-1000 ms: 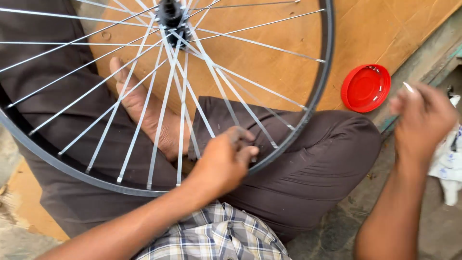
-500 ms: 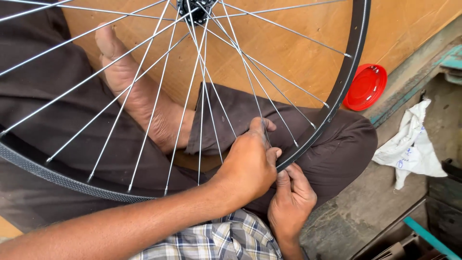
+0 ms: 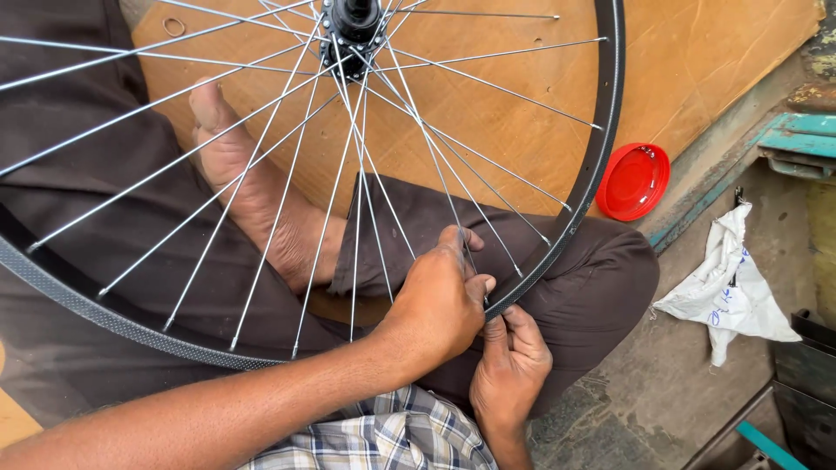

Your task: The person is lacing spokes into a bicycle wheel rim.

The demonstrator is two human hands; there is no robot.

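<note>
While seated: the person rests a black spoked bicycle wheel rim (image 3: 557,248) across the lap.
Left hand (image 3: 440,300): still pinching a thin steel spoke (image 3: 435,165).
Right hand (image 3: 514,365): back from reaching away, now clenched under the rim.
Nearby: red round plastic lid (image 3: 634,181).

We identify the setting as a small, informal bicycle repair workshop at floor level. A spoked bicycle wheel (image 3: 348,174) rests across the lap of a person seated cross-legged on a bare plywood board (image 3: 697,52). We also note a rough concrete floor (image 3: 662,392), a red plastic lid (image 3: 633,181) and a crumpled white rag (image 3: 727,292) beside it.
</note>
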